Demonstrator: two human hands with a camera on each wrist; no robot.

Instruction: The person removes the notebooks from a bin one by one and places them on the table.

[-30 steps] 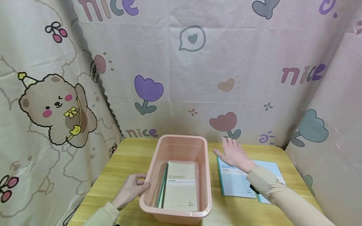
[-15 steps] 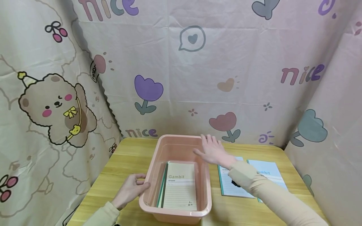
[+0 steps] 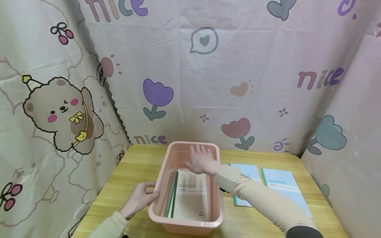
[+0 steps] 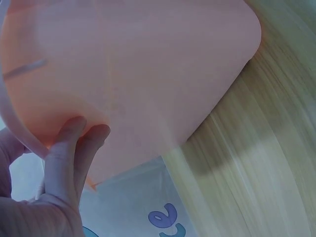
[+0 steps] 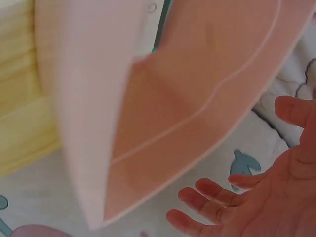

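One grip [image 3: 140, 199], the left, pinches a rounded plastic bin [image 3: 187, 228]; the right [image 3: 203, 161] is spread.

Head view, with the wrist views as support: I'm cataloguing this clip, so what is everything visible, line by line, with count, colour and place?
Tub: 1, pink, mid-table
Cream notebook: 1, cream, inside the tub; green-edged layers show at its left, number unclear
Blue notebooks: 2, pale blue, on the table right of the tub
Table: 1, yellowish wood, under the tub
Printed cloth: panel count unclear, pale with coloured prints, behind the table and at both sides
Sleeves: 2, beige, on both arms
Hands: 2; left hand gripping the tub's left rim, right hand above the tub, fingers spread
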